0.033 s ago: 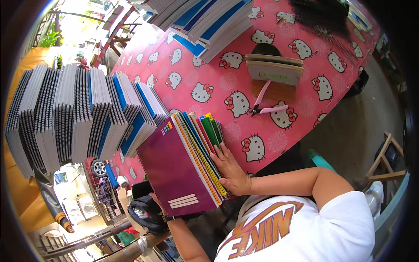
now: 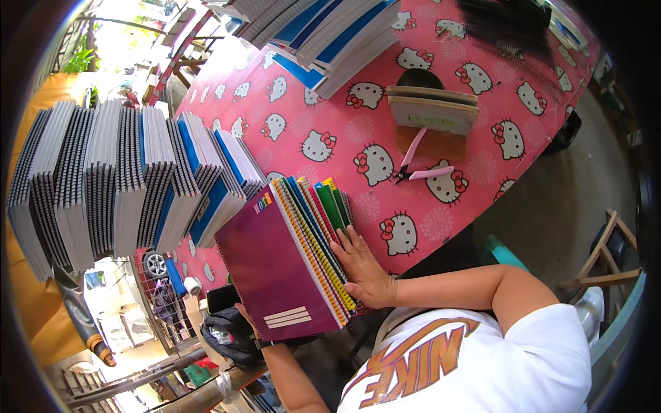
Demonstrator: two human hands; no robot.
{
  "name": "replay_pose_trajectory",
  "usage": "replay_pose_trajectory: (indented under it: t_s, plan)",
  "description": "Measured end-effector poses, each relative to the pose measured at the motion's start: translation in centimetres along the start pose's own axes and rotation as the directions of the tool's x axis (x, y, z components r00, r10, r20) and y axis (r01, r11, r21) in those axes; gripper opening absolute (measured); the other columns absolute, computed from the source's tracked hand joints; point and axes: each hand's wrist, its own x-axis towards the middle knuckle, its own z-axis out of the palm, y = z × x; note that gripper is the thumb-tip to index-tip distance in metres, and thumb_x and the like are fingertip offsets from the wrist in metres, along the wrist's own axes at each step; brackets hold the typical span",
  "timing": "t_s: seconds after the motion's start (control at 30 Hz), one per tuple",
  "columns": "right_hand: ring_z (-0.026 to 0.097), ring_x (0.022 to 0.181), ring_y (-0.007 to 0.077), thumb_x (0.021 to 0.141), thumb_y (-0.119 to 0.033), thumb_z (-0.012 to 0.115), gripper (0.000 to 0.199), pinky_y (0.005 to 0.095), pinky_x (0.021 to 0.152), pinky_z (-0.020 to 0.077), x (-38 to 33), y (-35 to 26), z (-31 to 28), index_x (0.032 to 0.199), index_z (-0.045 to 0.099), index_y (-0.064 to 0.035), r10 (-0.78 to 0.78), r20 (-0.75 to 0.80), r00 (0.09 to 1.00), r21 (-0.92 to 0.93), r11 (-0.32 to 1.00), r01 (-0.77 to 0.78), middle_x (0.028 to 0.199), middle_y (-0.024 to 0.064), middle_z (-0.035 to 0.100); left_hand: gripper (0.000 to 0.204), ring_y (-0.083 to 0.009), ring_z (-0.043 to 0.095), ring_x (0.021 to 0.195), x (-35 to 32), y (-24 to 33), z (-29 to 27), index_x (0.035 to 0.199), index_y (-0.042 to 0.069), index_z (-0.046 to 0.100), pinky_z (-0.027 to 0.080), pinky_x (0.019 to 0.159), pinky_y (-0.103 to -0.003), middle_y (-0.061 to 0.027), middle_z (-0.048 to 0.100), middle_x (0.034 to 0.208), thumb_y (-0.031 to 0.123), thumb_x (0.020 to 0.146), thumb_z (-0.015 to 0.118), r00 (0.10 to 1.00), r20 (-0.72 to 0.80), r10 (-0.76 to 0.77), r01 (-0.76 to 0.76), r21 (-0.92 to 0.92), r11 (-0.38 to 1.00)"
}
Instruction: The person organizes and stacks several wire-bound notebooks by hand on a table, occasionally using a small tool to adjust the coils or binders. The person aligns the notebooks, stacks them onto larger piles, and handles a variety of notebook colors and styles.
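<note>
A bundle of spiral notebooks leans at the near edge of the table, a purple-covered notebook [image 2: 268,275] facing me. Behind that cover, the coil-bound edges [image 2: 313,237] of several others show in yellow, blue, red and green. My right hand [image 2: 365,272] lies flat against the right side of the bundle, fingers stretched and apart. Low on the left edge of the purple cover, a small part of my left hand [image 2: 244,313] shows; its fingers are hidden behind the notebooks. Pink-handled cutting pliers [image 2: 427,173] lie spread on the table beyond my right hand.
Thick spiral-bound books [image 2: 124,179] stand in a long row at left. More white and blue books [image 2: 337,41] are piled at the far side. A wooden stand [image 2: 434,113] sits behind the pliers on the pink patterned tablecloth [image 2: 299,117]. Loose black coils [image 2: 506,34] lie far right.
</note>
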Motion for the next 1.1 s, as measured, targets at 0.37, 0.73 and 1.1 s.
replay_pose_trajectory:
  t_s: [0.37, 0.73, 1.1]
  plan:
    - [0.023, 0.134, 0.0343, 0.061, -0.034, 0.079, 0.087, 0.0612, 0.106, 0.0089, 5.9, 5.9, -18.0, 0.135, 0.038, -0.0118, 0.296, 0.217, 0.93, -0.843, 0.537, 0.026, 0.144, 0.0143, 0.026, 0.042, -0.0185, 0.055, 0.1, -9.5, 3.0, 7.3, 0.12, -0.001, 0.049, 0.04, 0.09, -0.031, -0.0098, 0.057, 0.111, 0.031, 0.093, 0.051, 0.647, -0.58, 0.496, -0.198, 0.501, 0.843]
    - [0.052, 0.092, 0.0237, 0.071, -0.022, 0.069, 0.038, 0.0365, 0.081, 0.0431, 8.9, 6.3, -23.8, 0.104, 0.057, -0.0064, 0.151, 0.421, 0.894, -0.507, 0.857, 0.094, 0.095, 0.0095, 0.053, 0.029, -0.0082, 0.058, 0.062, -11.2, -0.3, 28.3, 0.087, -0.005, 0.065, 0.045, 0.057, -0.022, -0.0066, 0.064, 0.07, 0.018, 0.073, 0.075, 0.783, -0.47, 0.407, 0.24, 0.833, 0.499]
    - [0.053, 0.085, 0.0109, 0.089, -0.034, 0.056, 0.041, 0.0256, 0.073, 0.0432, 1.5, 1.3, -14.9, 0.118, 0.048, -0.0061, 0.242, 0.862, 0.445, 0.275, 0.513, -0.813, 0.094, 0.0046, 0.055, 0.043, -0.0301, 0.059, 0.049, -6.9, -3.2, 30.4, 0.06, -0.003, 0.062, 0.046, 0.053, -0.036, -0.0157, 0.059, 0.054, 0.037, 0.07, 0.075, 0.532, -0.614, 0.582, 0.544, 0.775, 0.321]
